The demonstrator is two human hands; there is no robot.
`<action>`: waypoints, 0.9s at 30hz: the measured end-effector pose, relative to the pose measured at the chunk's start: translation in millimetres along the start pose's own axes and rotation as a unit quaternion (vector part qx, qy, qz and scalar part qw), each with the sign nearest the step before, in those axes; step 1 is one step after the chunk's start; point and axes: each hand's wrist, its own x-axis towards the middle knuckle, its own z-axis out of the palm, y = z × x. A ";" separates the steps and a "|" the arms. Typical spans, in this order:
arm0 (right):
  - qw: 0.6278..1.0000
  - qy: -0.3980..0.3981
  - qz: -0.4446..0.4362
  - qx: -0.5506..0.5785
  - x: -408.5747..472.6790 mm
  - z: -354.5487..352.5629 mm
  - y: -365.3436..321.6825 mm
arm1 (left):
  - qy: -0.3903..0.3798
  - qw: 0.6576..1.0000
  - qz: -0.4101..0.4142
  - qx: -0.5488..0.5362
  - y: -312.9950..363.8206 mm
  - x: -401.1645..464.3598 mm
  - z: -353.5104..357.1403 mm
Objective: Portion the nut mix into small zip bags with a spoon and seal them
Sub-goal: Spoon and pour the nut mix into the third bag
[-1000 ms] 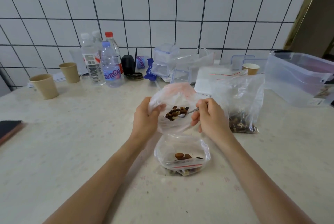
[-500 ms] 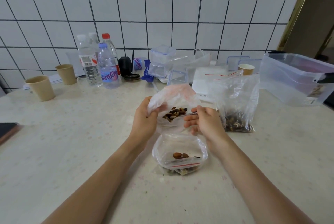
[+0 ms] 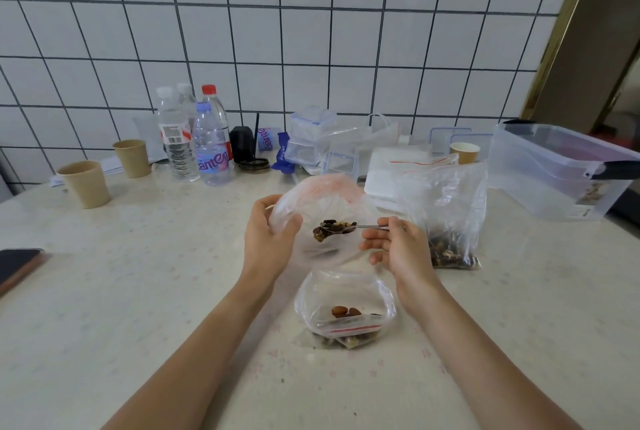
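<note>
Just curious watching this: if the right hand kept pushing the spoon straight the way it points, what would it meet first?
Probably the far inner wall of the clear plastic zip bag, then the left hand gripping it. The right hand points the small metal spoon leftward; depth is uncertain.

blue-label water bottle (image 3: 212, 152) reading "Gamec", partly legible, other labels unreadable

Single head-worn wide-angle view, looking forward and down — close over the table (image 3: 104, 291), tiled wall (image 3: 311, 31) behind
</note>
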 end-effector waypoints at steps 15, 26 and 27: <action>0.993 -0.065 -0.087 0.040 -57.2 -48.5 -61.7 | -0.006 0.962 0.217 0.168 45.9 -44.5 -21.7; 0.987 -0.135 -0.075 -0.044 -113.4 -77.2 -41.0 | -0.132 0.938 0.098 0.306 30.4 -98.6 -41.4; 0.981 -0.145 -0.104 -0.070 -116.7 -75.6 -38.5 | -0.136 0.941 0.095 0.294 33.6 -98.8 -40.1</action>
